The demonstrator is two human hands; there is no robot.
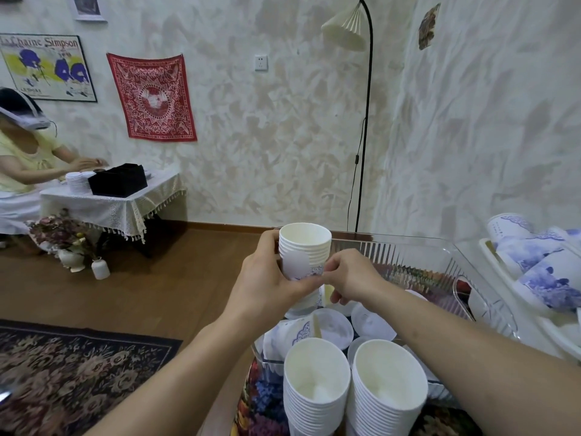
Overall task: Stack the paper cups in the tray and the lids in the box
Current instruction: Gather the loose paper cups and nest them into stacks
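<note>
From the head camera, the left hand (267, 278) is wrapped round a stack of cups (304, 256) held up over the clear tray (446, 262), and the right hand (352, 278) pinches the stack low down. To do it well, keep the stack straight and set it down gently. There is open room at the far end of the tray; two tall stacks (355, 391) crowd the near edge, and lids (372, 322) lie loose below.

Left hand (267, 283): fingers curled round the cup stack (304, 256), forearm raised.
Right hand (352, 278): fingertips pinching the stack's lower part.
</note>
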